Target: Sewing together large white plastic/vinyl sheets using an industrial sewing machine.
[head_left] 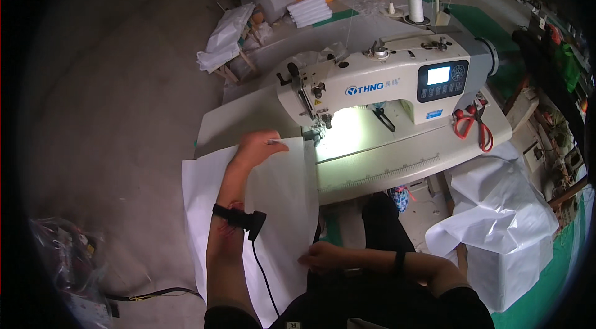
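Note:
A large white sheet (282,205), fabric or plastic, hangs over the near left edge of the sewing machine table and down across my lap. My left hand (256,149) rests on its upper part, just left of the needle area, with fingers curled; a small greyish thing pokes out between thumb and fingers, too small to name. Lower down, my right hand (321,257) is closed at the sheet's right edge. The white sewing machine (379,74) stands with its lamp lit over the presser foot (316,135), close to the sheet's upper right corner.
Red-handled scissors (475,127) lie at the right of the machine bed, and a dark slim tool (383,119) under its arm. A thread cone (416,5) stands behind. White sheeting (496,205) is heaped at right. Folded white sheets (226,34) lie on a stand beyond.

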A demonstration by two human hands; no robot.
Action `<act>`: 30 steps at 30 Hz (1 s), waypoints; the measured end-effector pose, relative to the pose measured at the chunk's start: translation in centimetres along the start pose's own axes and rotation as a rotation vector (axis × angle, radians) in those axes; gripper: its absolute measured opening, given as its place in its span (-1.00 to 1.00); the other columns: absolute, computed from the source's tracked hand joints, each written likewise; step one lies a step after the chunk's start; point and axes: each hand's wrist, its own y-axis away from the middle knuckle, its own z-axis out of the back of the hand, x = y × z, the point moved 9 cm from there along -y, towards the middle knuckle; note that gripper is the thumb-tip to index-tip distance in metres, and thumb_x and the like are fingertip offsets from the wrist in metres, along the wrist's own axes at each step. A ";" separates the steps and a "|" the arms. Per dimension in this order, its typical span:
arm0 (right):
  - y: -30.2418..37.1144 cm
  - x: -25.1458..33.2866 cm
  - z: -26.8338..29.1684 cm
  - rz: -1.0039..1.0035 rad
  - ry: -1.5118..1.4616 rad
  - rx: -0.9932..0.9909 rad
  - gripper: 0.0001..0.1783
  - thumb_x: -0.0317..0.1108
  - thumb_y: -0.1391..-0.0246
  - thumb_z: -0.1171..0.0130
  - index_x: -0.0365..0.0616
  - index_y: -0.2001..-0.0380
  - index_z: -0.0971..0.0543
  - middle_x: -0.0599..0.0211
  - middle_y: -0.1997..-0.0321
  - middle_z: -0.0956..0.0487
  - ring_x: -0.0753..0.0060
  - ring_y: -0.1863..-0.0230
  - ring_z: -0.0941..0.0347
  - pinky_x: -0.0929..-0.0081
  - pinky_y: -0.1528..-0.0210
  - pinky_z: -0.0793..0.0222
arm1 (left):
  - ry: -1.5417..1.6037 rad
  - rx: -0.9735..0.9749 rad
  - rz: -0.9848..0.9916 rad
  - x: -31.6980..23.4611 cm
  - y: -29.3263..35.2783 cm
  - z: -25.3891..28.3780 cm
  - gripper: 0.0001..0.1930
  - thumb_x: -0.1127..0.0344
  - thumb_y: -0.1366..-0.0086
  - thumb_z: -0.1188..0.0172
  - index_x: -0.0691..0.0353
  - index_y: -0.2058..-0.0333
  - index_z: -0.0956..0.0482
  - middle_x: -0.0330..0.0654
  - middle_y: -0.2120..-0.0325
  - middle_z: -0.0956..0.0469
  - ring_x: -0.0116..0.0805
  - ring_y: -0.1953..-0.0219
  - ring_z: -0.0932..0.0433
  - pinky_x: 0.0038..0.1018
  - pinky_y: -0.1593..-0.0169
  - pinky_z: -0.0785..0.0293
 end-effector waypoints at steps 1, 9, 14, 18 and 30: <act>-0.4 -0.1 0.3 -0.041 -0.015 -0.019 -0.66 -0.14 -0.15 -0.05 -0.25 0.27 -0.52 0.28 0.47 -0.51 0.42 0.52 -0.45 0.49 0.49 -0.39 | -0.087 0.014 -0.086 0.0 -0.8 -0.9 -0.73 0.24 0.07 -0.41 0.24 0.50 -0.51 -0.23 0.60 -0.46 -0.40 0.52 -0.44 -0.47 0.40 -0.36; -0.7 -2.1 3.3 -0.063 -0.121 -0.120 -0.67 -0.16 -0.13 -0.07 -0.28 0.33 -0.51 0.25 0.49 -0.49 0.44 0.53 -0.43 0.51 0.49 -0.39 | -0.004 -0.050 -0.181 4.5 -2.4 -7.6 -0.72 0.19 0.11 -0.40 0.22 0.59 -0.51 -0.15 0.53 -0.47 -0.19 0.43 -0.44 -0.34 0.34 -0.37; -1.1 -4.0 4.0 -0.134 -0.012 -0.159 -0.57 -0.05 -0.09 -0.12 -0.28 0.28 -0.49 0.22 0.37 -0.53 0.36 0.39 -0.49 0.46 0.37 -0.42 | -0.049 -0.003 -0.054 4.7 -3.0 -8.1 -0.67 0.17 0.12 -0.41 0.20 0.44 -0.53 -0.13 0.44 -0.52 -0.19 0.37 -0.50 -0.32 0.28 -0.40; -2.2 -3.6 6.2 -0.095 0.315 -0.426 -0.52 -0.03 -0.08 -0.13 -0.29 0.18 -0.49 0.15 0.22 -0.53 0.27 0.18 -0.47 0.40 0.12 -0.38 | -0.019 0.068 0.136 5.4 -3.8 -8.6 -0.63 0.16 0.09 -0.39 0.21 0.34 -0.53 -0.11 0.37 -0.56 -0.19 0.28 -0.54 -0.33 0.22 -0.42; 3.9 -0.6 6.3 0.047 -0.206 -0.188 -0.58 -0.02 -0.07 -0.14 -0.19 0.26 -0.58 0.31 0.26 -0.58 0.50 0.18 -0.49 0.45 0.13 -0.42 | 0.210 0.277 0.162 0.9 -3.4 -11.9 -0.80 0.26 -0.13 -0.17 0.28 0.38 -0.47 -0.19 0.50 -0.50 -0.40 0.45 -0.45 -0.42 0.31 -0.37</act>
